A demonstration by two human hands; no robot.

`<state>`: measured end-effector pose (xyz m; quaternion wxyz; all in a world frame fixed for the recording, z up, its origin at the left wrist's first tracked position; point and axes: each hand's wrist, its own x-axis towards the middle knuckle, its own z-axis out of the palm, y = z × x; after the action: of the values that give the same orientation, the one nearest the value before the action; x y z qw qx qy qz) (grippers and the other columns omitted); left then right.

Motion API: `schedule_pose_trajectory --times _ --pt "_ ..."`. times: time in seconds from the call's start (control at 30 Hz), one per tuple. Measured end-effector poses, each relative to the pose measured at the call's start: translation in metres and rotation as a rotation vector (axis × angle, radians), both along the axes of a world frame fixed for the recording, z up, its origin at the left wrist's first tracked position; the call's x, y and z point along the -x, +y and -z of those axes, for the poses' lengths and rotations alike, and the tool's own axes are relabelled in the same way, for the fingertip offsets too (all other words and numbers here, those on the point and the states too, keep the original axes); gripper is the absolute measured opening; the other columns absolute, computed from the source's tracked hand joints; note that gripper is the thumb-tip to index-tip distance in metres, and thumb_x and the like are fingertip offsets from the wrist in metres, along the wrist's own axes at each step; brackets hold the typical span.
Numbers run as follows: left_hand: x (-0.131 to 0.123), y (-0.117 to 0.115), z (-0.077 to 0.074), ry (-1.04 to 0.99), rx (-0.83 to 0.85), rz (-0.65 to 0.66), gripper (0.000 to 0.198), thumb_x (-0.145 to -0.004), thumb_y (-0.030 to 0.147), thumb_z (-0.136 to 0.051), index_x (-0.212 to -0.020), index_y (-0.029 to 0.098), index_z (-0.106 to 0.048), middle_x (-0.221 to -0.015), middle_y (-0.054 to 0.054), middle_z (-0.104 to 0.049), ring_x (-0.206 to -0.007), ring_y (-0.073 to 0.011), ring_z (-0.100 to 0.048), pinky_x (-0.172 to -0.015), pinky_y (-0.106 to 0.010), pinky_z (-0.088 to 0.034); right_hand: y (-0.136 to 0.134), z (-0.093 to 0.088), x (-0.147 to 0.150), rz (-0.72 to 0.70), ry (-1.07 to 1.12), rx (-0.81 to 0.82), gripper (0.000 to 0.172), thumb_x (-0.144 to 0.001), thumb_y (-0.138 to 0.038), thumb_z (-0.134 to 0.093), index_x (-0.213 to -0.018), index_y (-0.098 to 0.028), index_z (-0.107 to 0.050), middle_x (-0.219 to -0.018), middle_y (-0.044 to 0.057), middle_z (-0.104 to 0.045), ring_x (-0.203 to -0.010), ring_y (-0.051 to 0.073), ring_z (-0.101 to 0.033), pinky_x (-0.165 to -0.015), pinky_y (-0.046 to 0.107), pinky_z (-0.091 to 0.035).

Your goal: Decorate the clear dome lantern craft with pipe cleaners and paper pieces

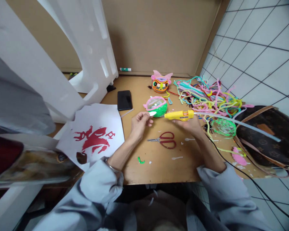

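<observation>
Between the fingertips of my left hand (140, 123) is a small white pointed piece (153, 113), pinched at one end. My right hand (192, 124) grips a yellow hot glue gun (179, 115), its nozzle pointing left toward the white piece. A long translucent glue stick (250, 123) sticks out of the gun's back. Just beyond both hands sits a rounded craft piece (159, 111), wrapped in green with a pink rim and a clear middle. Red-handled scissors (167, 140) lie nearer me, blades to the left.
Behind stands a finished-looking orange and pink animal head (161, 84). A heap of pipe cleaners (207, 96) and a brown handbag (267, 134) fill the right side. Paper with red cut-out shapes (69, 141) and a black phone (124, 100) are left. The gun's black cord (233, 166) trails right.
</observation>
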<state>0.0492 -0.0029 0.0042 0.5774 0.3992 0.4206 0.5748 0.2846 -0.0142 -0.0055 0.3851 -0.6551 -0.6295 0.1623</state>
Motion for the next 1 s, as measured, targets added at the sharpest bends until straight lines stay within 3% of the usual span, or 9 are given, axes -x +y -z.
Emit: schedule_pose_trajectory --times 0.17,0.33,0.53,0.7,0.77,0.83,0.9,1.0 --pt "0.003 0.002 0.002 0.005 -0.012 -0.020 0.018 -0.075 0.031 -0.073 -0.073 0.018 -0.062 -0.074 0.000 -0.069 -0.054 -0.0076 -0.057 -0.051 -0.021 -0.046 0.000 -0.009 -0.015 -0.065 0.112 0.179 0.039 -0.060 -0.044 -0.085 -0.088 -0.019 -0.074 -0.081 0.005 -0.078 -0.077 0.024 -0.072 -0.064 0.031 -0.055" --pt "0.002 0.001 0.005 0.019 -0.004 -0.017 0.022 -0.073 0.036 -0.075 -0.075 0.018 -0.063 -0.075 0.000 -0.069 -0.054 -0.0074 -0.056 -0.050 -0.020 -0.045 -0.008 -0.017 -0.019 0.061 0.127 0.376 0.040 -0.062 -0.053 -0.082 -0.061 -0.019 -0.063 -0.050 0.001 -0.060 -0.048 0.015 -0.053 -0.046 0.026 -0.037" --pt "0.000 0.001 0.004 0.002 -0.005 -0.021 0.025 -0.069 0.038 -0.076 -0.073 0.017 -0.062 -0.072 -0.001 -0.069 -0.054 -0.0075 -0.056 -0.050 -0.019 -0.043 -0.022 -0.023 -0.021 0.277 -0.092 0.338 0.053 -0.064 -0.056 -0.080 -0.047 -0.025 -0.041 -0.041 -0.005 -0.038 -0.046 0.014 -0.043 -0.048 0.027 -0.028" --pt "0.002 0.000 0.006 0.070 -0.054 -0.052 0.022 -0.073 0.038 -0.071 -0.074 0.018 -0.062 -0.066 0.002 -0.062 -0.057 -0.0097 -0.056 -0.054 -0.021 -0.044 -0.031 -0.025 -0.017 0.301 -0.347 0.351 0.052 -0.073 -0.056 -0.075 -0.050 -0.025 -0.040 -0.048 -0.003 -0.045 -0.054 0.016 -0.049 -0.053 0.028 -0.029" --pt "0.004 0.000 0.005 0.176 -0.175 -0.104 0.020 -0.078 0.038 -0.067 -0.074 0.019 -0.063 -0.071 0.000 -0.063 -0.068 -0.0127 -0.061 -0.065 -0.024 -0.049 -0.039 -0.026 -0.013 0.335 -0.492 0.381 0.052 -0.074 -0.061 -0.073 -0.051 -0.024 -0.046 -0.053 0.002 -0.053 -0.058 0.020 -0.055 -0.055 0.029 -0.031" --pt "0.008 0.000 0.003 0.299 -0.327 -0.162 0.020 -0.082 0.039 -0.064 -0.075 0.020 -0.065 -0.092 -0.005 -0.069 -0.093 -0.0178 -0.066 -0.084 -0.029 -0.052 -0.050 -0.029 -0.009 0.382 -0.637 0.352 0.047 -0.075 -0.061 -0.074 -0.055 -0.022 -0.055 -0.061 0.008 -0.062 -0.064 0.024 -0.061 -0.057 0.031 -0.034" --pt "0.011 0.003 -0.001 0.394 -0.435 -0.192 0.021 -0.085 0.040 -0.063 -0.078 0.020 -0.066 -0.119 -0.010 -0.068 -0.119 -0.0232 -0.061 -0.103 -0.037 -0.047 -0.058 -0.039 -0.004 0.396 -0.738 0.233 0.040 -0.081 -0.055 -0.071 -0.062 -0.021 -0.063 -0.068 0.013 -0.068 -0.066 0.026 -0.063 -0.059 0.033 -0.036" --pt "0.011 0.013 -0.007 0.493 -0.487 -0.181 0.025 -0.089 0.044 -0.061 -0.082 0.020 -0.067 -0.141 -0.013 -0.061 -0.137 -0.0274 -0.052 -0.117 -0.046 -0.035 -0.044 -0.066 0.005 0.297 -0.721 0.048 0.035 -0.092 -0.044 -0.058 -0.068 -0.021 -0.067 -0.067 0.012 -0.068 -0.065 0.025 -0.063 -0.060 0.033 -0.037"
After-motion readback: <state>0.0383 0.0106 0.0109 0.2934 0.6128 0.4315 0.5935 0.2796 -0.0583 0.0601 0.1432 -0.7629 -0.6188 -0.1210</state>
